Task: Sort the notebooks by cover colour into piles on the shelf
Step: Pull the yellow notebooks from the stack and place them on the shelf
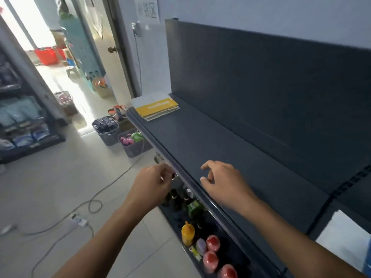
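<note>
A small pile of notebooks with a yellow cover on top lies at the far left end of the dark grey shelf. A white notebook or sheet lies on the shelf at the lower right, partly cut off by the frame edge. My right hand hovers over the shelf's front part with loosely curled fingers and holds nothing. My left hand is in front of the shelf's front edge, fingers curled, and I see nothing in it.
Below the shelf, a lower shelf holds bottles, a yellow bottle and pink round containers. Grey baskets of goods stand on the floor at the shelf's left end. Cables and a power strip lie on the tiled floor.
</note>
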